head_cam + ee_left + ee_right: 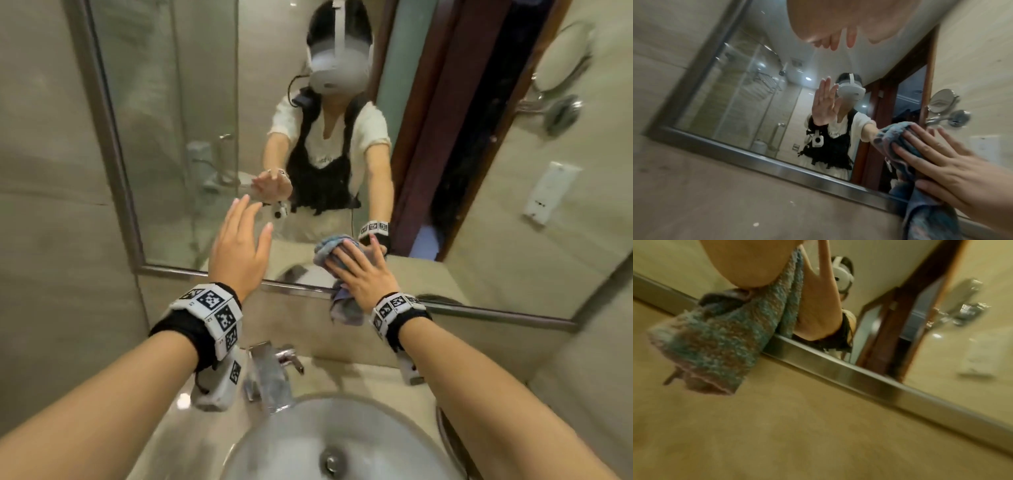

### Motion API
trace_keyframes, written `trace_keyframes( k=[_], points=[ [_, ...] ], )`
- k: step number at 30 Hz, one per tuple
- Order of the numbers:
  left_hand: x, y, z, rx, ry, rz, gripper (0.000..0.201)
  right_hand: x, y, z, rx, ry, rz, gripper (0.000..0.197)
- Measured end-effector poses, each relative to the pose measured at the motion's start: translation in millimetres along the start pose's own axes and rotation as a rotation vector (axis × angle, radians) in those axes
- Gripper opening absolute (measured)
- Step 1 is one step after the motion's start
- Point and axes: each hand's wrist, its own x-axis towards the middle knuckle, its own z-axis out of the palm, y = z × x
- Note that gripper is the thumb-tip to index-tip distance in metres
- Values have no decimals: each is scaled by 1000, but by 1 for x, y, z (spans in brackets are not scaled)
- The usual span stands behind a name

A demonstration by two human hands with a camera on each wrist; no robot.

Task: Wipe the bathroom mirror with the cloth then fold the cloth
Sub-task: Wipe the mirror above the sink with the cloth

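Observation:
A large wall mirror (191, 137) with a steel frame (294, 289) hangs over the basin. My right hand (356, 263) lies flat with its fingers spread on a blue and pink towelling cloth (325, 251) and presses it against the glass just above the bottom frame. The cloth's loose end (346, 308) hangs down over the frame; the right wrist view shows it (725, 337) draped there under my palm. My left hand (239, 240) is raised left of it with straight fingers, empty, close to the glass. From the left wrist I see the cloth (890, 138) under the right hand (937, 162).
A chrome tap (270, 370) and a round white basin (329, 438) sit right below my arms. A round shaving mirror on an arm (561, 58) and a white wall panel (548, 192) are on the right wall. Beige tile (51, 205) borders the mirror's left side.

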Motion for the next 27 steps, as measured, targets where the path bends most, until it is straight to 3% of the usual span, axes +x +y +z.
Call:
trace_keyframes(
  k=[2,5,8,12,15,17,22,25,27],
  points=[
    [0,35,39,-18,-11,17,51,-49,42,24,37,-3,168,50],
    [-2,84,94,-48,-18,45,49,-125,104,46,125,-108,525,60],
    [-4,127,137,-70,4,83,46,-179,151,65,257,-246,778,62],
    [-11,168,178,-93,36,86,42,-203,163,90,457,-137,1127,73],
    [-17,179,191,-41,111,119,41,-190,153,93,503,-5,1190,71],
    [-18,180,192,-6,134,160,42,-175,146,82,484,92,1123,69],
    [-2,172,180,9,188,187,46,-111,129,47,239,272,583,64],
    [6,163,169,22,231,174,44,-84,111,28,128,180,154,63],
    [11,158,158,38,243,154,45,-78,113,23,54,138,-7,63]
  ],
)
